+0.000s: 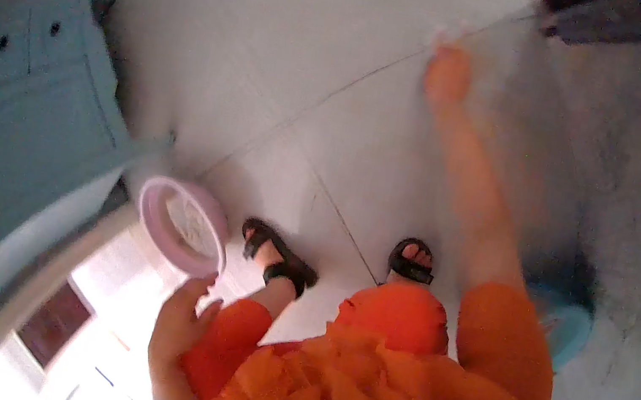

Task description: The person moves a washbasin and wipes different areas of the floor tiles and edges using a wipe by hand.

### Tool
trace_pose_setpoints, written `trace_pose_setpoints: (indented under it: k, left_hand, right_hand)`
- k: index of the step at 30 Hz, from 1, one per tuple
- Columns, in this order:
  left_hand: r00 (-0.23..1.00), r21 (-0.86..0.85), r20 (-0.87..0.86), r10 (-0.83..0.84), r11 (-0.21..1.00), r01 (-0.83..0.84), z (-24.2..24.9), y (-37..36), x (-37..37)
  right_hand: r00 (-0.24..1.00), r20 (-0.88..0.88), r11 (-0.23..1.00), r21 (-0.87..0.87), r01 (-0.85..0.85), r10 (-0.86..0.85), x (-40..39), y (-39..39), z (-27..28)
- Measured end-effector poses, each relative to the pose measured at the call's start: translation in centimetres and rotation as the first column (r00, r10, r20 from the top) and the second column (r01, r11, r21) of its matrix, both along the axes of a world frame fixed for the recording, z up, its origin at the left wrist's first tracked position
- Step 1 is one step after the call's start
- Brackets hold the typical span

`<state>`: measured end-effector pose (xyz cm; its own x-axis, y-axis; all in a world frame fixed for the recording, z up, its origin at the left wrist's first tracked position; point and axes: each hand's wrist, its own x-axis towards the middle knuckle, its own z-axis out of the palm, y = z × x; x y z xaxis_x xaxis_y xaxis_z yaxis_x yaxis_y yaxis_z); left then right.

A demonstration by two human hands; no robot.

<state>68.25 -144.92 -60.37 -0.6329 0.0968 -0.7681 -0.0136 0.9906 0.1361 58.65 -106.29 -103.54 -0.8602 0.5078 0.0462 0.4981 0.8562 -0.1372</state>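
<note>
My left hand (184,317) is low on the left beside my orange-clad knee. Its fingertips meet the lower rim of a small round pink basin (150,209), which is tilted and has something pale inside. The hold seems to be at the rim only, with part of the grip hidden. My right arm stretches far forward, and the right hand (449,75) is low over the grey tiled floor (279,47). Motion blurs its fingers, and a pale patch shows at their tips; whether that is an object I cannot make out.
A blue-green cabinet (22,139) with dark knobs stands at left, beside a bright doorway (100,332). A light blue basin (569,330) is partly hidden behind my right sleeve. My sandalled feet (276,259) are on the floor. A dark object (617,25) lies at upper right.
</note>
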Motion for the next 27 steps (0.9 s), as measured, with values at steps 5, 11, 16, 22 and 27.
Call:
trace_pose_setpoints:
  k: [5, 11, 16, 22, 27]
  left_hand:
    - [0.979, 0.013, -0.205, -0.012, 1.0, 0.015, 2.0, -0.1, 0.3]
    - [0.87, 0.017, -0.368, 0.328, 0.938, -0.346, 2.1, -11.3, 1.6]
    - [0.821, -0.231, -0.427, 0.378, 0.833, -0.503, -9.1, -28.3, 8.1]
    - [0.553, 0.107, -0.479, 0.682, 0.671, -0.734, -22.7, -42.8, 13.1]
    - [0.489, 0.336, -0.533, 0.691, 0.703, -0.627, -28.3, -47.5, 8.5]
  right_hand:
    - [0.927, -0.192, 0.669, -0.647, -0.366, 0.321, 3.5, -16.8, 4.1]
    - [0.959, -0.13, 0.954, -0.132, -0.269, 0.253, 2.3, -1.3, 7.9]
    - [0.965, -0.13, 0.843, -0.468, -0.264, 0.23, 5.0, -9.0, 6.0]
    - [0.602, 0.184, 0.602, -0.5, -0.623, 0.777, 8.3, -22.8, 10.4]
    - [0.45, 0.138, 0.443, -0.569, -0.693, 0.882, 4.6, -32.1, 17.0]
